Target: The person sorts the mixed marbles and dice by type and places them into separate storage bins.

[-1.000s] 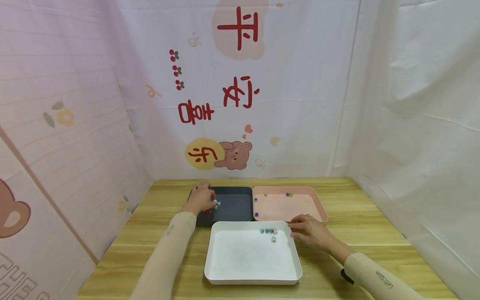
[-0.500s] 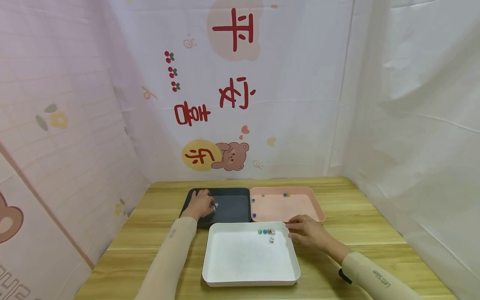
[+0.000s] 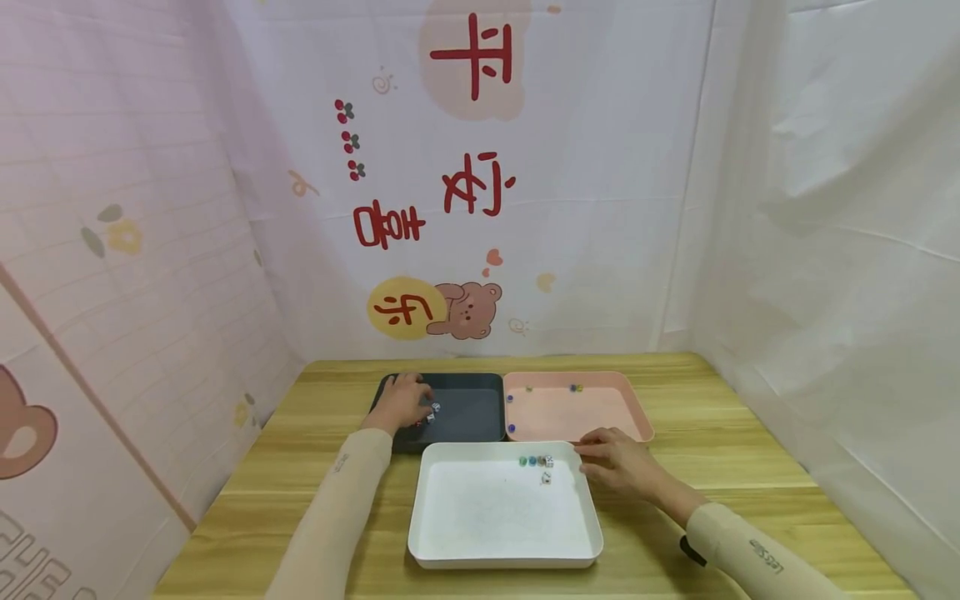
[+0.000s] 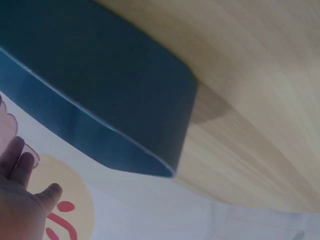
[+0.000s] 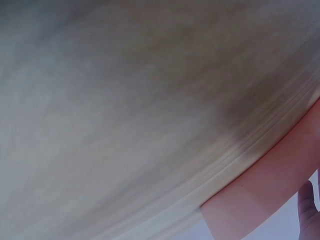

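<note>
My left hand reaches over the left part of the dark tray, its fingers beside a few small white dice. Red bits show partly under the hand. In the left wrist view, the left hand's fingers are spread beyond the tray wall, and no held thing shows. My right hand rests by the right rim of the white tray, fingers loosely extended. Inside that tray lie green and blue beads, a brownish one, and white dice near the upper right.
A pink tray adjoins the dark tray on the right, with several small beads scattered in it. All three trays stand on a wooden table, with cloth walls behind and at both sides.
My left hand's fingers have shifted slightly beside the white dice, which now show a little apart from each other. The right hand stays in place; the head view sways a little.
</note>
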`<state>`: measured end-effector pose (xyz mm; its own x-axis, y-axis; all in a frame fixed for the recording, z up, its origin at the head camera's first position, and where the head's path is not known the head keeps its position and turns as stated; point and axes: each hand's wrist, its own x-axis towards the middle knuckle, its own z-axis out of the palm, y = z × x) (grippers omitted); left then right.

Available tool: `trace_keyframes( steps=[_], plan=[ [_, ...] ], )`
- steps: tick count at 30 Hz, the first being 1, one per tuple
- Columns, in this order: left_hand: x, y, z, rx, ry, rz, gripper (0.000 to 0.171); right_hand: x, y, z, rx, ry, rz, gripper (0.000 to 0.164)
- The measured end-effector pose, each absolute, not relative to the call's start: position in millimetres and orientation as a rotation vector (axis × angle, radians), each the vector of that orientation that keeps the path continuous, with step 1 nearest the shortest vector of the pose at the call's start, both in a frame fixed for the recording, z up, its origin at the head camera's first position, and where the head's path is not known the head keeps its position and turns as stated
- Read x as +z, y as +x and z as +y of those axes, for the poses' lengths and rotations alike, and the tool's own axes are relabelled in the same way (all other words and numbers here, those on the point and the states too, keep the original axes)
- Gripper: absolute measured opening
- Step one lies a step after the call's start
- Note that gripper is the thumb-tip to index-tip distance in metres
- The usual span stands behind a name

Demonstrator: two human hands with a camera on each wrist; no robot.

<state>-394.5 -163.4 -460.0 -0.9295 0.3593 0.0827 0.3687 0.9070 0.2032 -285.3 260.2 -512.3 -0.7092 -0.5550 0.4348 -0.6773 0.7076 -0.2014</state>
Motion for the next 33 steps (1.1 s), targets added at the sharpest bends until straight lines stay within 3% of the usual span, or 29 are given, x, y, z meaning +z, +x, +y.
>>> trace_keyframes(
  steps=[13,23,33],
  plan=[
    [-456.4,-393.1,-128.7,-0.439,-0.767,-2.931,0.029,-513.0,-285.4,260.5,0.499,0.963,-2.574,0.033],
    [-445.7,-369.4,-80.4,-0.618,-0.906,-2.934,0.033,-514.7,-286.8,261.8,0.49,0.972,-2.565,0.032],
    [-447.1,-344.6,-40.4,-0.597,-1.074,-2.908,0.025,-512.0,-285.2,260.9,0.499,0.975,-2.576,0.033]
  ],
)
